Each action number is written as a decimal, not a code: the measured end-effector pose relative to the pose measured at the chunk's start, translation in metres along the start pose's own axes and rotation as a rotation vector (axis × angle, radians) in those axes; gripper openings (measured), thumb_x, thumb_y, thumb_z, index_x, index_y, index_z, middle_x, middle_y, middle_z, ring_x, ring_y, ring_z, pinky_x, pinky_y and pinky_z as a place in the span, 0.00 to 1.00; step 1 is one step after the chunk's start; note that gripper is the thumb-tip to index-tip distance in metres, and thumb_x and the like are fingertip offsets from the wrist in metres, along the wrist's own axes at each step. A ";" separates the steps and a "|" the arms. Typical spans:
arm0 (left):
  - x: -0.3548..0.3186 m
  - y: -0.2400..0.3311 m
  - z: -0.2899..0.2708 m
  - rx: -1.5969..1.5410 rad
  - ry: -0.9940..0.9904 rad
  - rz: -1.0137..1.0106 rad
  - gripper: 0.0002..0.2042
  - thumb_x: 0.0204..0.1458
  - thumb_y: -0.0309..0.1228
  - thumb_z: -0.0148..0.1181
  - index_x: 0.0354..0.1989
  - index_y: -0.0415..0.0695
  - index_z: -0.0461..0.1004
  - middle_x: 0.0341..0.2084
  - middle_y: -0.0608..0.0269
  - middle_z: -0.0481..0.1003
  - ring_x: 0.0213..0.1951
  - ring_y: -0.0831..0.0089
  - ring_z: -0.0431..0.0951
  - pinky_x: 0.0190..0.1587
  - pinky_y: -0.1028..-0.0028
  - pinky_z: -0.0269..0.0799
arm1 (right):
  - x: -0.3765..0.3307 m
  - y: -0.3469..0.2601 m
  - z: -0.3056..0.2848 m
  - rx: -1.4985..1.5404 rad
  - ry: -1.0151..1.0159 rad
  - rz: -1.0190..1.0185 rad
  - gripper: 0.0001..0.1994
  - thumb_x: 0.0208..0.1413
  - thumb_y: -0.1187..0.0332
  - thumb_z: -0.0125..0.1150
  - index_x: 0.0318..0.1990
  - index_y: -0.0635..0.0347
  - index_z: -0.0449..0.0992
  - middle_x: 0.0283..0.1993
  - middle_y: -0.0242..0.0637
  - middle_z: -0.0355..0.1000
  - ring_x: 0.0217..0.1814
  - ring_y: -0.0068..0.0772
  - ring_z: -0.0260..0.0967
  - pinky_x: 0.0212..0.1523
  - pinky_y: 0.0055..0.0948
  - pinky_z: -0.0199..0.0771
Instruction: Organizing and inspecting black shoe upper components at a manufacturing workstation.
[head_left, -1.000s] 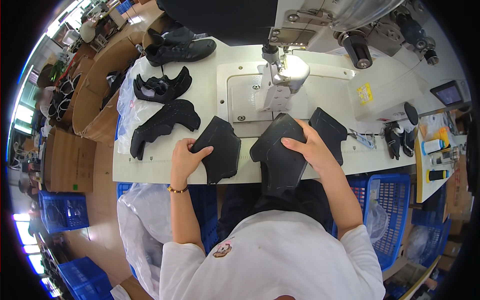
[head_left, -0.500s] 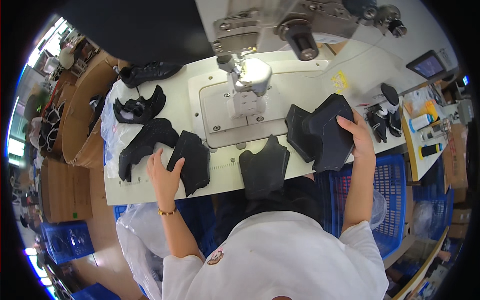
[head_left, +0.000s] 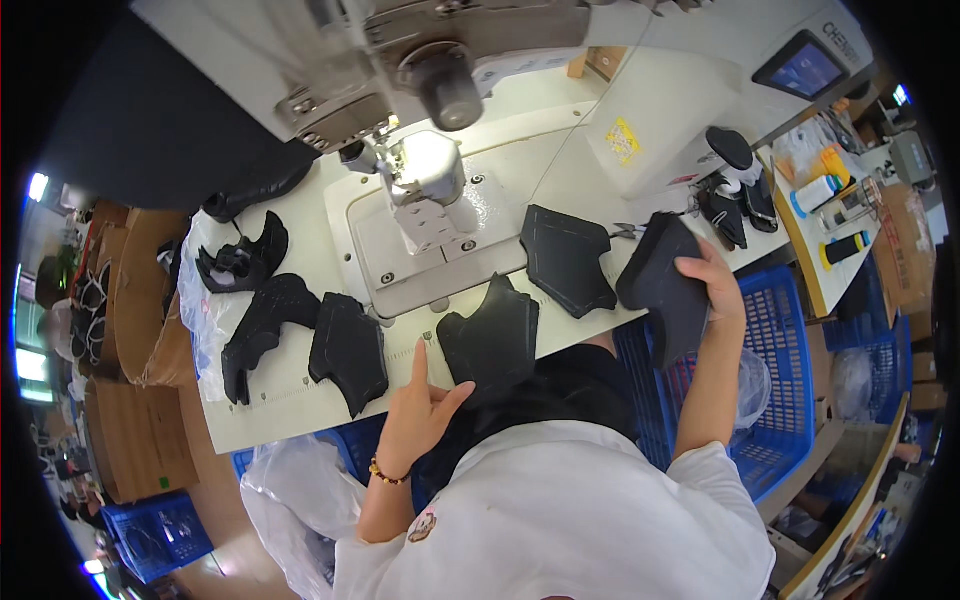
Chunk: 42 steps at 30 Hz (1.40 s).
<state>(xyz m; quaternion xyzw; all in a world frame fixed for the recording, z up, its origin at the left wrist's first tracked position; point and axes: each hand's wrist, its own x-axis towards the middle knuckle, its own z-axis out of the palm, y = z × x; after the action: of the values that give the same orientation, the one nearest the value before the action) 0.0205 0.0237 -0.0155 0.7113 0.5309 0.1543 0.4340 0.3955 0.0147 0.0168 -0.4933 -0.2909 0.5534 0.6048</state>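
Observation:
My right hand (head_left: 716,284) grips a thick stack of black cut pieces (head_left: 662,280), held tilted over the table's front edge at the right. My left hand (head_left: 418,415) is open, with index finger and thumb spread. Its thumb is at the lower edge of the middle stack of black pieces (head_left: 492,335), which overhangs the table edge; whether they touch I cannot tell. Another black stack (head_left: 568,260) lies flat between that one and my right hand. To the left lie a further black stack (head_left: 348,352) and curved black shoe-upper parts (head_left: 265,322).
A sewing machine head (head_left: 425,165) with a lit needle area stands over the white table (head_left: 290,410). Small snips (head_left: 628,231) lie beside the held stack. At the left are a black shaped upper (head_left: 243,258) and a black shoe (head_left: 262,188). A blue basket (head_left: 778,400) stands at lower right.
My left hand has left the left stack and moved right, to the middle one. The held stack has come apart from the one beside it and tilted. The view has shifted.

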 end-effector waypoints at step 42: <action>-0.017 -0.031 -0.006 -0.854 0.219 -0.199 0.14 0.50 0.28 0.53 0.44 0.35 0.67 0.25 0.71 0.72 0.24 0.88 0.70 0.24 0.86 0.71 | 0.112 -0.004 -0.017 -1.007 -0.457 0.051 0.29 0.36 0.67 0.67 0.49 0.65 0.66 0.46 0.37 0.68 0.47 0.27 0.64 0.50 0.24 0.61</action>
<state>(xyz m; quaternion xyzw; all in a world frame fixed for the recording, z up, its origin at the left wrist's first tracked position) -0.0089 0.0135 -0.0320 0.3935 0.5283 0.3912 0.6426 0.4368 0.1179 -0.0075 -0.5960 -0.6312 0.4533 0.2022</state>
